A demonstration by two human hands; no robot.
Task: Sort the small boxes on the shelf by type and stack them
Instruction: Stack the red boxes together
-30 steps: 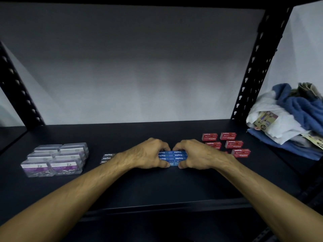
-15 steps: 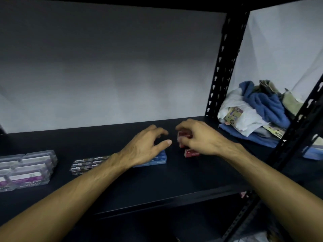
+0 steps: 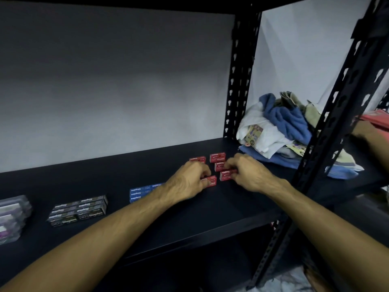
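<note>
Several small red staple boxes [image 3: 217, 157] lie loose on the black shelf [image 3: 189, 216] right of centre. My left hand [image 3: 188, 181] curls its fingers round the nearest red box [image 3: 212, 181]. My right hand [image 3: 247, 172] pinches another red box [image 3: 225, 175] beside it. Blue staple boxes [image 3: 140, 192] sit grouped to the left, partly behind my left forearm. Further left lies a block of black staple boxes [image 3: 79, 210]. Clear boxes with purple labels [image 3: 11, 218] stand stacked at the left edge.
A heap of white, blue and tan cloths [image 3: 280, 131] fills the shelf's right end behind a black perforated upright [image 3: 239, 76]. A second upright [image 3: 328, 131] crosses the right foreground. The shelf's front edge runs just below my forearms.
Both hands left the blue boxes and moved right to the red boxes; each now grips one. My view swung right, so the other groups shifted left.
</note>
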